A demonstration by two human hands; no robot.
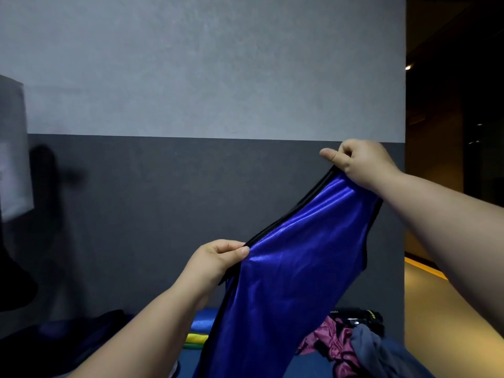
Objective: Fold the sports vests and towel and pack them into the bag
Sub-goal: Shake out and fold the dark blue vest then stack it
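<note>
A shiny blue sports vest [286, 268] with black trim hangs in the air in front of me, stretched on a slant. My left hand [218, 257] pinches its black edge low at centre. My right hand [362, 162] grips the same edge higher up on the right. Below, a stack of folded vests [200, 327] in blue, yellow and green lies on the blue surface. A crumpled maroon vest [332, 342] and a grey-blue cloth [376, 350] lie at the lower right. A dark bag-like shape [81, 331] sits at the lower left, its form unclear.
A two-tone grey wall [191, 105] stands close ahead. A black item with yellow marks [362, 316] lies behind the maroon vest. A dark object [13, 268] stands at the left edge. A lit corridor floor [436, 296] opens at the right.
</note>
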